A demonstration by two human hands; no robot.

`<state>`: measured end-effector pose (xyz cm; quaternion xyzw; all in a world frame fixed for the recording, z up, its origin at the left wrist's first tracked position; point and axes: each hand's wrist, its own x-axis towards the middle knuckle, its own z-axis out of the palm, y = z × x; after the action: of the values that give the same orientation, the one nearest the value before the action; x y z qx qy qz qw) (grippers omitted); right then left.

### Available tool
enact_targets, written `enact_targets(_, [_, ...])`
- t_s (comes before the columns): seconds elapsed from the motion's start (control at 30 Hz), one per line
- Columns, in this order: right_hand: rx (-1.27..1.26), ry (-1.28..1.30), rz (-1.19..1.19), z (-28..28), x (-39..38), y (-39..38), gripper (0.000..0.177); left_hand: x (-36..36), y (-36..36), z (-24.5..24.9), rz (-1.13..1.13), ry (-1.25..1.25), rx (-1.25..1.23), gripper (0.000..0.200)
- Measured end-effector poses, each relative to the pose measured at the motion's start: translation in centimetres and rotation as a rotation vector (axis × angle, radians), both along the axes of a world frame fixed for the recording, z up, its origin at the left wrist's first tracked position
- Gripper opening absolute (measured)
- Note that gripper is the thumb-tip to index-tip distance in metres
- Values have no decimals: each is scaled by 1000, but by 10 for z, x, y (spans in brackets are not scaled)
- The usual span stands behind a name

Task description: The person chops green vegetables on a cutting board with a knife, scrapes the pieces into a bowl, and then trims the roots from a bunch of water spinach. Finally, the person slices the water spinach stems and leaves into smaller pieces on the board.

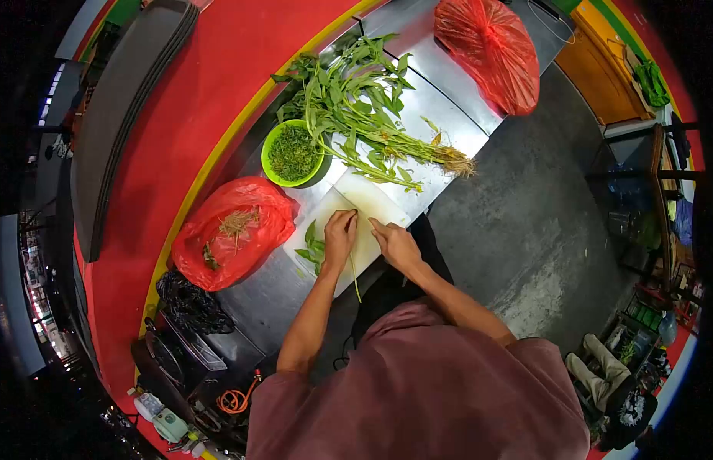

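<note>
My left hand (341, 236) is over the white cutting board (393, 205), its fingers pinched on a thin green stem (356, 282) that trails past the board's near edge. Close by on the right, my right hand (397, 245) is closed with its index finger stretched forward. It grips what looks like a knife (351, 202), whose pale blade blends into the board. Loose green leaves (314, 247) lie on the board left of my left hand. Beyond the board, a lime-green bowl (267, 162) holds chopped greens (293, 153). A bunch of leafy stems with roots (387, 142) lies beside it.
An opened red plastic bag (191, 245) with root trimmings (238, 224) sits left of the board. A tied red bag (490, 54) rests at the table's (463, 84) far end. A black plastic bag (191, 303) lies at lower left. Grey floor (540, 199) stretches to the right.
</note>
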<state>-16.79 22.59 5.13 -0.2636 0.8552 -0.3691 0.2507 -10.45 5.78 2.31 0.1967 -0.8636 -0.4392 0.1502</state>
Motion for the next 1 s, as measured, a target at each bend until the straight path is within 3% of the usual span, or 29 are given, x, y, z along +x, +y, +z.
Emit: enact_targets(1.0, [-2, 13, 26, 4, 3, 7, 39, 2, 2, -4, -3, 15, -74, 13])
